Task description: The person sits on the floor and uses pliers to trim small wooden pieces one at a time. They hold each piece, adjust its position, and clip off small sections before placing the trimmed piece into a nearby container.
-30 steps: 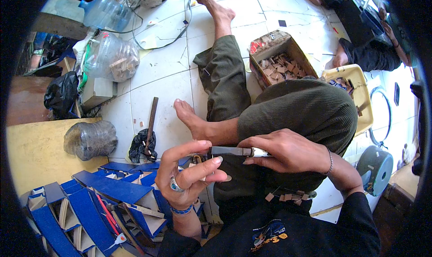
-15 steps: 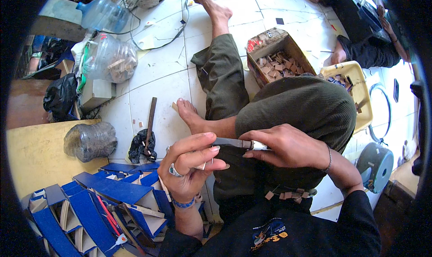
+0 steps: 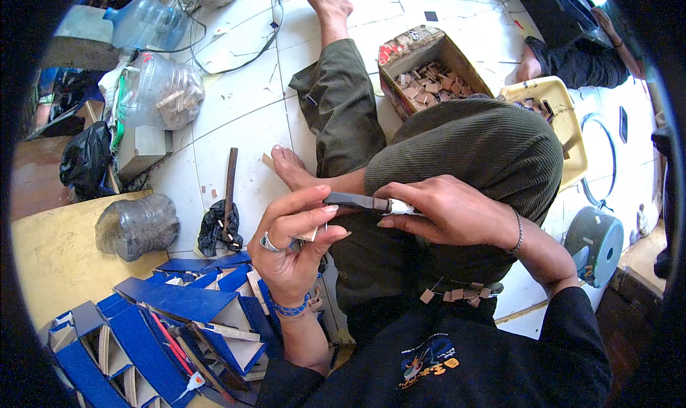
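Note:
In my right hand (image 3: 461,211) is a knife (image 3: 357,202), its pale handle between thumb and fingers and its dark blade pointing left. My left hand (image 3: 289,254), wearing rings and a blue bracelet, pinches a small pale flat piece (image 3: 309,234) between thumb and fingers. The blade's tip end meets the left index fingertip, just above that piece. Both hands are over my lap. Several small brown squares (image 3: 457,294) lie on my dark shirt near the waist.
Blue-covered wooden parts (image 3: 171,299) crowd the lower left. Ahead stand a wooden box (image 3: 416,45) of small brown pieces and a yellow basin (image 3: 572,97). A hammer-like tool (image 3: 230,186) rests on a black bag. A grey-green round object (image 3: 593,247) is at right. Another person sits at far right.
The view has shifted slightly, so most things appear further left and up. The knife blade has turned a little and shows a darker face. Both hands keep their hold.

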`<state>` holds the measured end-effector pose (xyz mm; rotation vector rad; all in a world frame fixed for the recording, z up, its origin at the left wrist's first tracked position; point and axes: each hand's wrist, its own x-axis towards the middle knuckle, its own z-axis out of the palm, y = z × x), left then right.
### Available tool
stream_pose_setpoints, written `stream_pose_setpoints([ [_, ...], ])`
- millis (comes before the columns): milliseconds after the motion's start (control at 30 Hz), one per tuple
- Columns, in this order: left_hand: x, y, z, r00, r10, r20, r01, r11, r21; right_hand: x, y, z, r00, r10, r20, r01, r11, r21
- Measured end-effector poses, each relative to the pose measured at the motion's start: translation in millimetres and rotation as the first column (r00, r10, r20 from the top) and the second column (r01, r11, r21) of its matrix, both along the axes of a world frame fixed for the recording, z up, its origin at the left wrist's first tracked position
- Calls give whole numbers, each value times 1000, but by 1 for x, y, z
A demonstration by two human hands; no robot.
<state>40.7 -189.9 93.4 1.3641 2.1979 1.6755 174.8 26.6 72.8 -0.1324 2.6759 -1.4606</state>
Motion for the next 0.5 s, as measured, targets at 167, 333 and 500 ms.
stream_pose_setpoints([
  [167,1,0,-1,999,33,5,-33,999,36,-1,-1,1,1000,-8,1,9,1000,-16],
  [333,1,0,5,1000,17,-23,-17,1000,19,1,1,2,1000,15,11,-15,999,-36],
  [500,2,0,12,989,29,-144,-38,997,-61,1,1,0,1000,11,-24,-12,999,-47],
])
